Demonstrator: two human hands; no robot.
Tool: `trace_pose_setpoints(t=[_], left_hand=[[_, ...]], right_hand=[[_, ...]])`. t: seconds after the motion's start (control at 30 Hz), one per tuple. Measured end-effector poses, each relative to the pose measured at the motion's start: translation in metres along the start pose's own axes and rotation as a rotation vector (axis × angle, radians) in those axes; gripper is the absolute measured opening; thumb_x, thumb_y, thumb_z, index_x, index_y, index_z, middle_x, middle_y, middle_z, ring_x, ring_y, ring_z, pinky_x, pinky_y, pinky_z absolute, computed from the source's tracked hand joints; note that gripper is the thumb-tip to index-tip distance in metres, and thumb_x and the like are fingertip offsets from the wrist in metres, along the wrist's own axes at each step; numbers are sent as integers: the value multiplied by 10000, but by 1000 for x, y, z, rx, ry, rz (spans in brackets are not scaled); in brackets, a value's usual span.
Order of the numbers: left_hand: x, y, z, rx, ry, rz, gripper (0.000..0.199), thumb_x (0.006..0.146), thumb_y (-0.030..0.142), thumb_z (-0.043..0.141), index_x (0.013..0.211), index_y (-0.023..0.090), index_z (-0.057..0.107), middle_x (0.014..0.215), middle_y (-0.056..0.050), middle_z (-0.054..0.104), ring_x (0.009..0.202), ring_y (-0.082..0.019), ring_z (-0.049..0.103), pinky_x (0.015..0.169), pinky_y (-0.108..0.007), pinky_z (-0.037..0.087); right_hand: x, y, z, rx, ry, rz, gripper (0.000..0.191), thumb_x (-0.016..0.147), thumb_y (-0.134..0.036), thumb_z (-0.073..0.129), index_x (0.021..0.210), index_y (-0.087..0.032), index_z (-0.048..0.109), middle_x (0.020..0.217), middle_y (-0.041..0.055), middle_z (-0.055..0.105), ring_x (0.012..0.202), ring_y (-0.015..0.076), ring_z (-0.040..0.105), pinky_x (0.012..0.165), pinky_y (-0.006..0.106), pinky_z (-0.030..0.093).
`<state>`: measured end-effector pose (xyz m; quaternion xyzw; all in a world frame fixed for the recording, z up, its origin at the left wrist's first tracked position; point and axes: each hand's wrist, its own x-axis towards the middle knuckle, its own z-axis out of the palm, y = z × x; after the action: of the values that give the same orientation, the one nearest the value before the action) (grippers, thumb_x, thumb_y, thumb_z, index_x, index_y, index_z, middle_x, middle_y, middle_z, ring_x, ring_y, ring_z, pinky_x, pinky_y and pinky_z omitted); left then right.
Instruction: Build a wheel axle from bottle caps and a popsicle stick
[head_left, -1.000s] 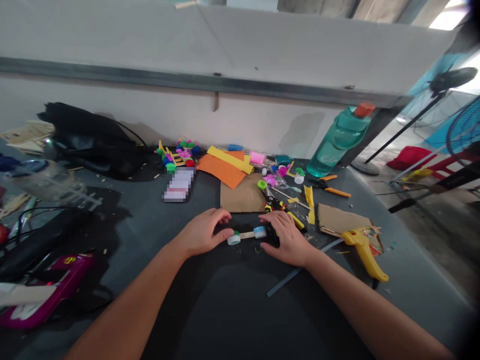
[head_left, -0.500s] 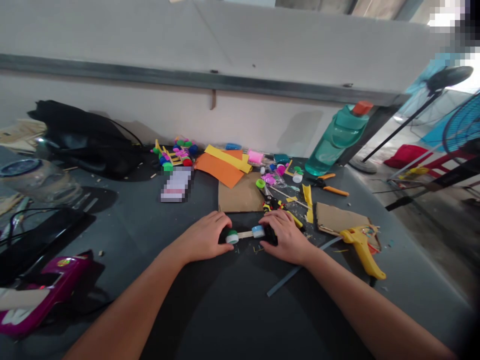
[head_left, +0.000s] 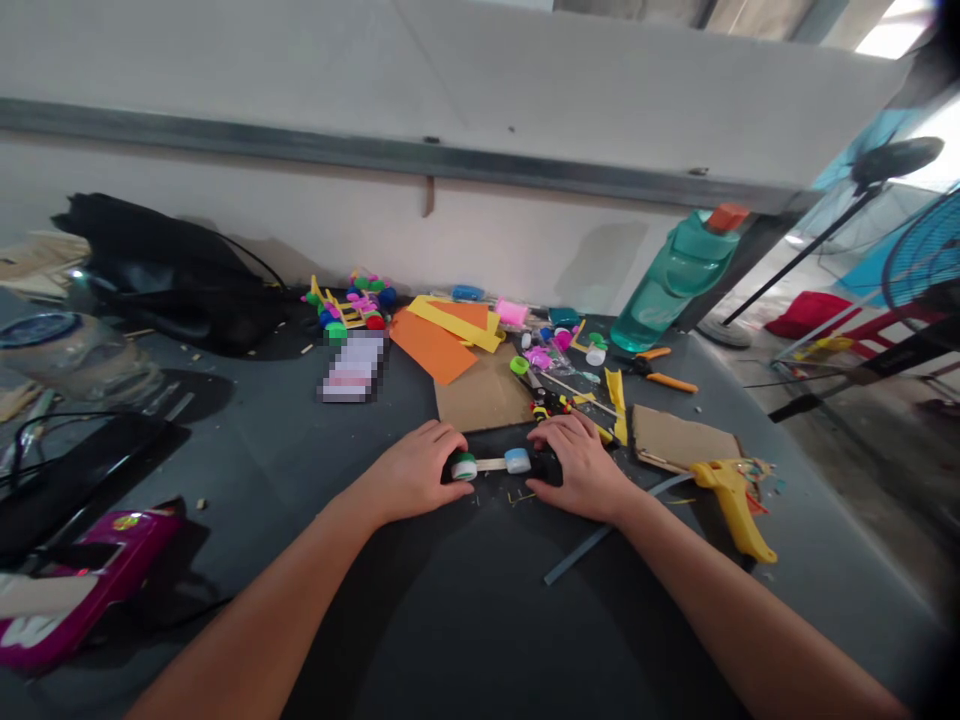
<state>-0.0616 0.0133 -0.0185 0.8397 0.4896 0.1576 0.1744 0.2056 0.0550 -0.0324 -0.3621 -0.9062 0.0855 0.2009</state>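
Observation:
A pale wooden craft stick (head_left: 491, 464) lies crosswise low over the dark tabletop, with a green-and-white bottle cap (head_left: 464, 466) at its left end and a light blue bottle cap (head_left: 517, 460) at its right. My left hand (head_left: 420, 472) closes round the left end, thumb in front and fingers behind. At the other end my right hand (head_left: 581, 468) grips a dark part beside the blue cap. My palms hide most of the dark outer ends. Just behind are a cardboard sheet (head_left: 484, 390) and red-and-black handled pliers (head_left: 551, 405).
A yellow glue gun (head_left: 735, 510) and a translucent glue stick (head_left: 577, 556) lie by my right forearm. Orange paper (head_left: 435, 345), a teal bottle (head_left: 679, 280) and orange-handled pliers (head_left: 671, 382) are farther back. On the left are a phone (head_left: 354, 367), a clear jar (head_left: 75, 350) and a purple device (head_left: 112, 560).
My right hand has shifted slightly right. The glue gun and the translucent stick have edged right, and the orange paper and cardboard have turned a little. Both hands keep their grip.

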Motion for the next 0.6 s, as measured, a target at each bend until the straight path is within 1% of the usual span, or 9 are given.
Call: trace_pose_setpoints(t=[0.13, 0.27, 0.37, 0.6], left_hand=[[0, -2, -1, 32, -2, 6, 286, 787, 365, 644, 1001, 202, 550, 981, -61, 584, 950, -228, 529, 815, -352, 431], [1, -3, 0, 81, -14, 37, 239, 826, 377, 603, 971, 193, 555, 943, -57, 592, 917, -221, 533, 794, -351, 435], [2, -3, 3, 99, -15, 60, 214, 841, 369, 586, 958, 191, 562, 935, -54, 595, 914, -219, 534, 787, -347, 438], [3, -4, 8, 113, -14, 83, 204, 861, 348, 576, 986, 186, 580, 934, -62, 602, 921, -220, 540, 799, -346, 447]], right_hand=[[-1, -2, 2, -4, 26, -31, 399, 724, -369, 679, 1072, -219, 553, 1035, 79, 649, 1078, 282, 529, 1067, 532, 222], [-1, -1, 4, 10, 36, -44, 343, 784, -372, 657, 1082, -222, 579, 1002, 70, 662, 1057, 265, 544, 1073, 531, 203], [-1, 1, 5, 22, 29, -64, 275, 810, -349, 649, 1053, -228, 606, 963, 53, 674, 1046, 252, 550, 1075, 521, 195], [-1, 3, 8, 61, 65, -97, 209, 818, -320, 656, 995, -210, 638, 901, 57, 681, 984, 235, 575, 1043, 494, 271]])
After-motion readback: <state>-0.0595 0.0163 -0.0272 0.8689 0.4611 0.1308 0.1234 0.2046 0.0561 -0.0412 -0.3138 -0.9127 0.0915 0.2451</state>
